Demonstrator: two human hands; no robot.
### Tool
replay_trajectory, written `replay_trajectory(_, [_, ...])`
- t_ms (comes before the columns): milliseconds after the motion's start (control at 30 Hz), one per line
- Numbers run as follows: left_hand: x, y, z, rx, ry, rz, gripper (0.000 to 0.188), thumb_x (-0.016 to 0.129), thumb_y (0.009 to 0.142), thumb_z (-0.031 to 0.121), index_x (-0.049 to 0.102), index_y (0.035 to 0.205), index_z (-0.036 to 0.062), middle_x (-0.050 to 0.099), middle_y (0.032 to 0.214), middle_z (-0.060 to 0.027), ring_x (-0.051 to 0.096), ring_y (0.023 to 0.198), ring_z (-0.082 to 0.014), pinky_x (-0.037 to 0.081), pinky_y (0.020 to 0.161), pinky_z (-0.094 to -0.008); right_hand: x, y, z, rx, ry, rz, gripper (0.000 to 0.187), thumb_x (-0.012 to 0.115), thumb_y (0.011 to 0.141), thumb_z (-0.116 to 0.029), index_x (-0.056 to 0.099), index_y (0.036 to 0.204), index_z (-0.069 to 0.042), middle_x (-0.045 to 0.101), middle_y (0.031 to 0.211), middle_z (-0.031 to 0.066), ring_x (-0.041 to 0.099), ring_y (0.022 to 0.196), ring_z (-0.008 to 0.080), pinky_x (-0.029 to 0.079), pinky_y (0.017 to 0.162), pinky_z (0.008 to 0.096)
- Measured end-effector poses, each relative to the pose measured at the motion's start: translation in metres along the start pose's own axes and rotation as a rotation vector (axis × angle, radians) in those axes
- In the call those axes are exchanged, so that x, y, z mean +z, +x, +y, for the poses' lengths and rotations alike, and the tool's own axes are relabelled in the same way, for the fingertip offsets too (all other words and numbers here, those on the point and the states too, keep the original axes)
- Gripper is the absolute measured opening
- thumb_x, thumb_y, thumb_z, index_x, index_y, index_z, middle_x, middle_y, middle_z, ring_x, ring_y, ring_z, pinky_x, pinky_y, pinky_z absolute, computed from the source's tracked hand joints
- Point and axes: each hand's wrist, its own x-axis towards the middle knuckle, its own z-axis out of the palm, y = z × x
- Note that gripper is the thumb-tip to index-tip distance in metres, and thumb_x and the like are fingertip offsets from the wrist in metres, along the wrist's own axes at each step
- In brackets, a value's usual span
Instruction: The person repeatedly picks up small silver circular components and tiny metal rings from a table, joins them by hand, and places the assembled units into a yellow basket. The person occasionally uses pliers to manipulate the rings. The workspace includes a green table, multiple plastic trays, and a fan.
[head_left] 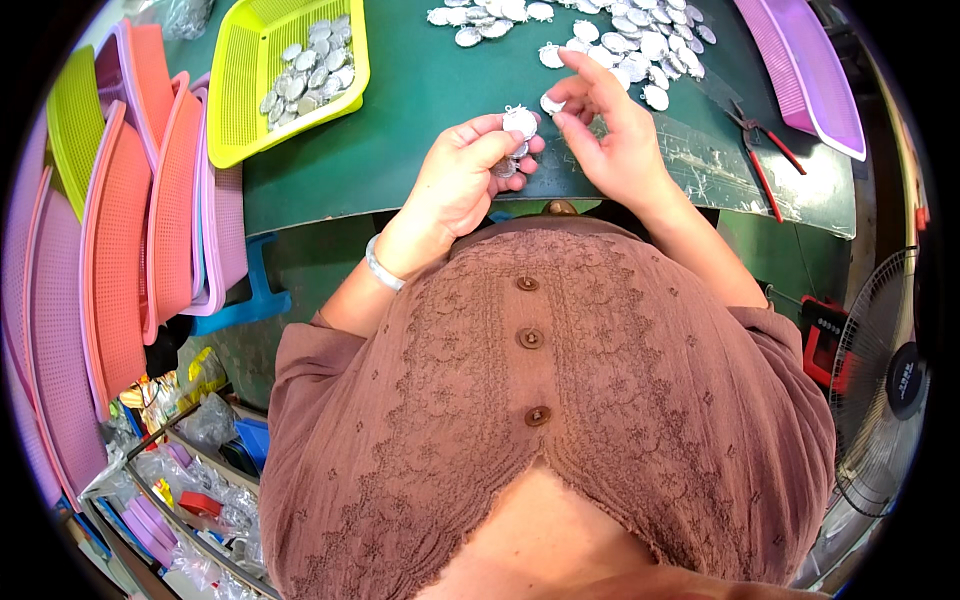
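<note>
My left hand point(455, 170) is closed around several silvery round pendants point(520, 122), the top one lying flat under the thumb with a small loop at its rim. Just to the right, my right hand point(622, 145) pinches one small silvery disc point(551, 104) between thumb and forefinger, its other fingers loosely curled. The two hands are close together but apart, over the near part of the green table point(410, 90). Beyond my right hand lies a loose pile of similar silvery pendants point(650, 45).
A yellow-green basket point(228, 110) with silvery discs point(312, 70) stands at the left. Red-handled cutters point(762, 150) and a purple basket point(805, 75) are at the right. Stacked coloured baskets point(110, 250) crowd the left side; a fan point(870, 370) stands at lower right.
</note>
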Motion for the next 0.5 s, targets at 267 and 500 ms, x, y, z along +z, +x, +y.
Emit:
replay_trajectory(267, [-0.0034,-0.0012,0.0022,-0.035,-0.059,-0.038,0.028,0.05,0.084,0.009,0.053,0.11,-0.0032,0.06,0.085,-0.0061,0.055,0.07,-0.0114,0.045,0.058,-0.0214,-0.0036,0.0025,0.0141,-0.004,-0.332,-0.109,0.054,0.063,0.071,-0.001,0.046,0.121,-0.008,0.06,0.096,0.0068,0.053,0.088,0.0253,0.044,0.075,0.0343])
replay_trajectory(500, [-0.0044,-0.0019,0.0037,-0.011,-0.069,-0.053,0.029,0.05,0.083,0.01,0.053,0.109,-0.0011,0.059,0.084,-0.0067,0.056,0.071,-0.0137,0.047,0.059,-0.0239,-0.0047,0.0031,0.0152,-0.025,-0.33,-0.113,0.051,0.062,0.074,-0.002,0.046,0.122,-0.007,0.061,0.093,0.0061,0.055,0.085,0.0221,0.045,0.074,0.031])
